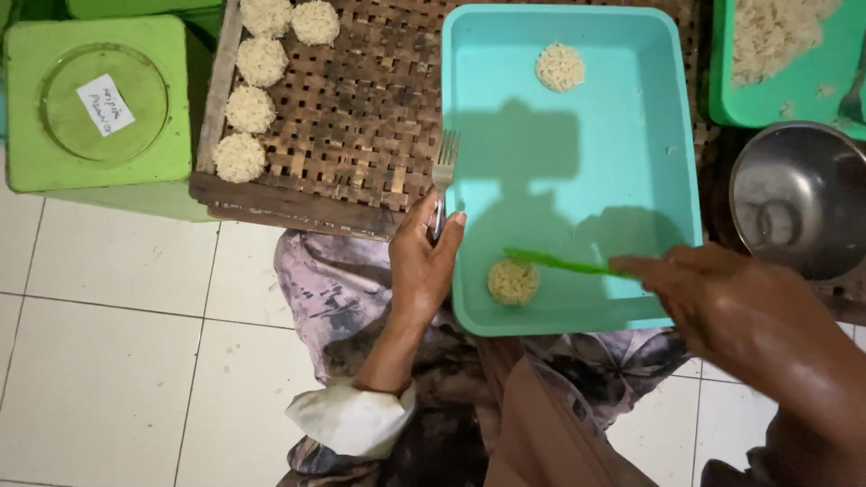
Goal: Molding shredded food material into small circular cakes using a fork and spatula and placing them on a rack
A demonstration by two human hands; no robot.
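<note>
We see the noodle disc (pixel 512 281) lying in the near corner of the turquoise tray (pixel 667 180), with the green stick (pixel 559 262) reaching its top edge. Our right hand (pixel 713 293) is closed around that stick. Our left hand (pixel 422 261) grips a metal fork (pixel 445 171) at the tray's left rim. A second disc (pixel 559 67) sits at the far end. Left lies a woven bamboo rack (pixel 361 117); beyond it, a green square container (pixel 99 99) carries a white rectangular label (pixel 105 105) on its lid.

Tray (pixel 667 135) middle lies open between two noodle discs (pixel 560 68).
</note>
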